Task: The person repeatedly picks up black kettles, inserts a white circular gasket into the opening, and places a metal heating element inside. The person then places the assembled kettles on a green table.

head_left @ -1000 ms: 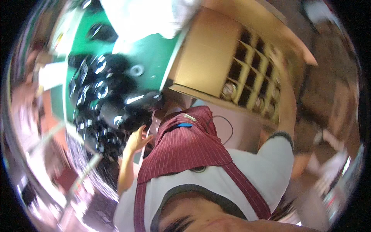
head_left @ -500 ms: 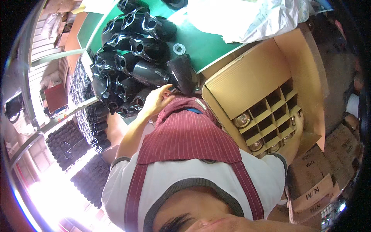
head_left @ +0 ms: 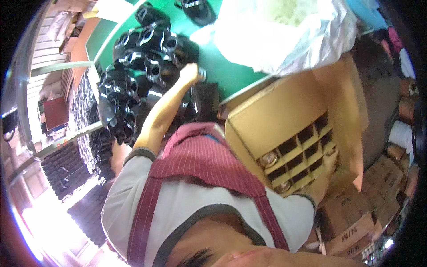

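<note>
The left hand (head_left: pixel 190 72) reaches over the green counter (head_left: pixel 238 78), its fingers curled at the edge of a small, pale, translucent ring (head_left: pixel 203 74) that lies at three o'clock from it; whether that grip has closed on the ring or only touches it, I cannot tell. The ring is round, so no long axis stands out. A dark cylindrical vessel (head_left: pixel 207 101) sits just beside it at six o'clock, its own length running roughly twelve to six. Glossy black hollow vessels (head_left: pixel 114 109) heap up toward eight o'clock. The right hand (head_left: pixel 330 162) is well apart from the ring, which lies at ten o'clock from it; its fingers bend over the far-side cells of a brown cardboard box with dividers (head_left: pixel 280 111), and what its grip grasps, if anything, is unclear.
</note>
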Available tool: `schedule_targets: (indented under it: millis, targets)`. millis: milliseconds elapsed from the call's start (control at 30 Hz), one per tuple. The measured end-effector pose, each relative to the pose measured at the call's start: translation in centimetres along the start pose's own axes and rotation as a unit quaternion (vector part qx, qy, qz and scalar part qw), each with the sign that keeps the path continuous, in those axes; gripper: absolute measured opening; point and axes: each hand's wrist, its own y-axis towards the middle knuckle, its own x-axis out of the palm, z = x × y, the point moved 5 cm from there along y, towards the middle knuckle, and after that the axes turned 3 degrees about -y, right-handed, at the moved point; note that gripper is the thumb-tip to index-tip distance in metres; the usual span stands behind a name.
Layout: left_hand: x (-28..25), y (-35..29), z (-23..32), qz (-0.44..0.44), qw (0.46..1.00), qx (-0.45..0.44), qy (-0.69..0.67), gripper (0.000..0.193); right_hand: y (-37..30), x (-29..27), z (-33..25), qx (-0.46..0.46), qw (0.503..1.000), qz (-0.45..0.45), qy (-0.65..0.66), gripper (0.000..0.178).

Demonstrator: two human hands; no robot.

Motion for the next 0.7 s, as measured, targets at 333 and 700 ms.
schedule_targets:
  millis: [333, 700]
  targets:
    - [-0.8, -0.1, 0.3, 0.153, 0.987, 0.052, 0.001, 0.033, -11.4, -8.9, -6.3, 0.067, 0.961, 0.234, -0.133, 0.082]
    - [-19.8, -21.5, 8.9, 0.267, 0.696, 0.380, -0.547, 0.022, -31.5, -7.9, -37.4, -0.320, 0.751, -0.114, 0.566, 0.077]
